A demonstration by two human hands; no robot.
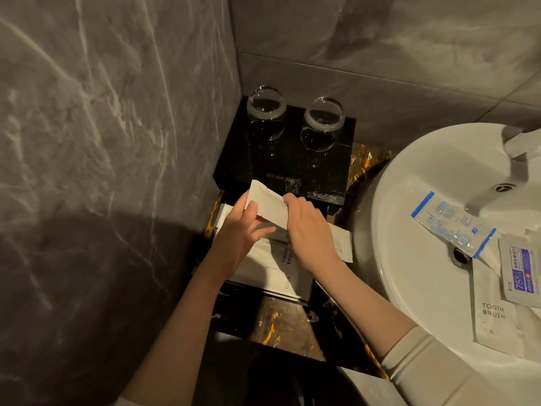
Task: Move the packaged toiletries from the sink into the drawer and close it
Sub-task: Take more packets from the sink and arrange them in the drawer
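Got both hands, left hand (246, 227) and right hand (307, 227), pinching a white packet (268, 200) over the open drawer (272, 271), and I reckon that sachet overhanging its right edge (344, 244) jams it, with more packets (453, 227) in the sink (409, 177).

Both hands cover most of the open drawer (265, 293), and beside it the sink (409, 288) is cut off by the right edge, faucet (519, 148) blurred.

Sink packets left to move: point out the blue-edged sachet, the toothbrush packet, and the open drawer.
Blue-edged sachet (452, 224), head view, its clear middle.
Toothbrush packet (493, 315), head view, near its printed label.
Drawer (263, 290), head view, its dark front edge.
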